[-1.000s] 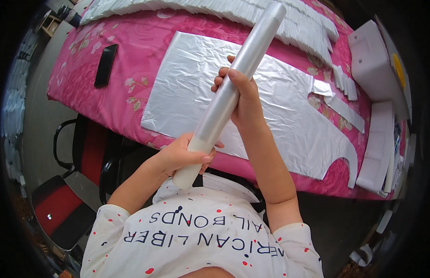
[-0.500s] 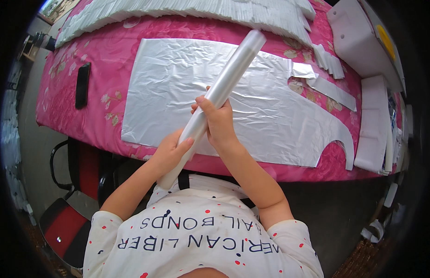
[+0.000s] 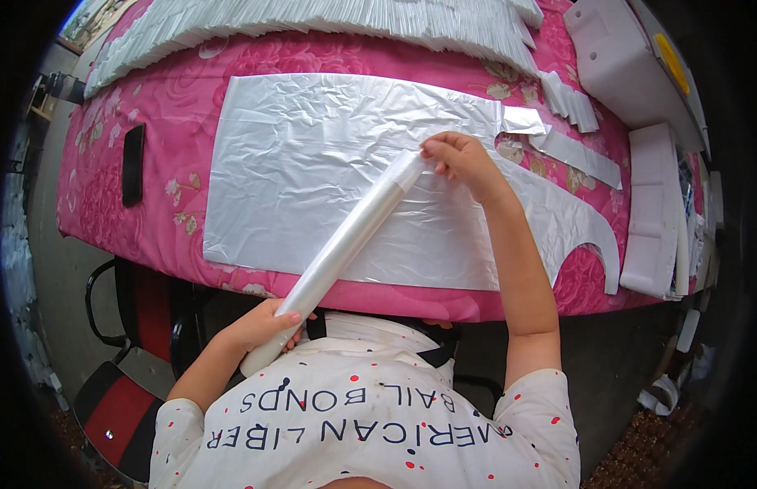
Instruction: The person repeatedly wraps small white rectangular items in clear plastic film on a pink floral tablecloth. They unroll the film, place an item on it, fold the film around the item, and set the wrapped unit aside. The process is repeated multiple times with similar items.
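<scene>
A long translucent white roll of plastic film [image 3: 346, 232] slants from my waist up over the table. My left hand [image 3: 264, 326] is closed round its near end, thumb on top. At the far end, my right hand [image 3: 464, 165] pinches the clear loose edge of the film between thumb and fingertips. Beneath the roll, a shiny whitish plastic apron [image 3: 305, 138] lies spread flat and wrinkled, its curved cut-outs toward the right. A folded flap and a strap-like strip [image 3: 578, 159] of it lie at its upper right.
The table wears a pink flowered cloth [image 3: 93, 187]. A black phone [image 3: 132, 165] lies at left. Long rows of folded white packs [image 3: 313, 18] line the far side. White foam boxes [image 3: 651, 212] stand at right. A red-and-black chair [image 3: 118, 407] is at lower left.
The roll's far end has come down and nearer. My right hand has moved from the roll's middle to its far end. My left hand has slid down to the near end.
</scene>
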### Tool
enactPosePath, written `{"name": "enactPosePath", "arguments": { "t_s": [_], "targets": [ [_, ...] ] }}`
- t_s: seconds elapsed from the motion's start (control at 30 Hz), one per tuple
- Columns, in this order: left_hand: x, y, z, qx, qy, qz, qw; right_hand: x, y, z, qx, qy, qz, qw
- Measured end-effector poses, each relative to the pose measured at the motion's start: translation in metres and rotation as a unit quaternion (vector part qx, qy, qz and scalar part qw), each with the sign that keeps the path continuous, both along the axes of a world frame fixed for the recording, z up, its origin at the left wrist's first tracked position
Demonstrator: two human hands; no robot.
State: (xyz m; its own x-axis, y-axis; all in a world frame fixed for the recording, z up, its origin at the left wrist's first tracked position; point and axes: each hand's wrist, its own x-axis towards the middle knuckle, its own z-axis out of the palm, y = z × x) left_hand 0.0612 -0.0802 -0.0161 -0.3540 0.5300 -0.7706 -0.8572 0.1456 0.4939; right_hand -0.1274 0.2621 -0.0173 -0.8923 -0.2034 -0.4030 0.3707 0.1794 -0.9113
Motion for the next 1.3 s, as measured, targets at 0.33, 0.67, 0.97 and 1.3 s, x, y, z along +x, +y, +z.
{"name": "enactPosePath", "arguments": {
  "t_s": [0.33, 0.67, 0.97, 1.3],
  "targets": [
    [-0.004, 0.002, 0.002, -0.031, 0.041, -0.036, 0.998, 0.008, -0.007, -0.006, 0.112, 0.081, 0.107, 0.985],
    [-0.005, -0.035, 0.016, -0.072, 0.065, -0.212, 0.972, -0.018, 0.179, -0.016, 0.501, 0.300, -0.212, 0.784],
    [-0.087, 0.039, 0.049, -0.186, 0.445, -0.368, 0.795, -0.015, 0.083, -0.012, 0.344, 0.295, -0.126, 0.882],
    [-0.099, 0.105, 0.000, -0.099, 0.845, -0.287, 0.440, -0.035, 0.015, -0.016, 0.302, 0.332, 0.000, 0.893]
  ]
}}
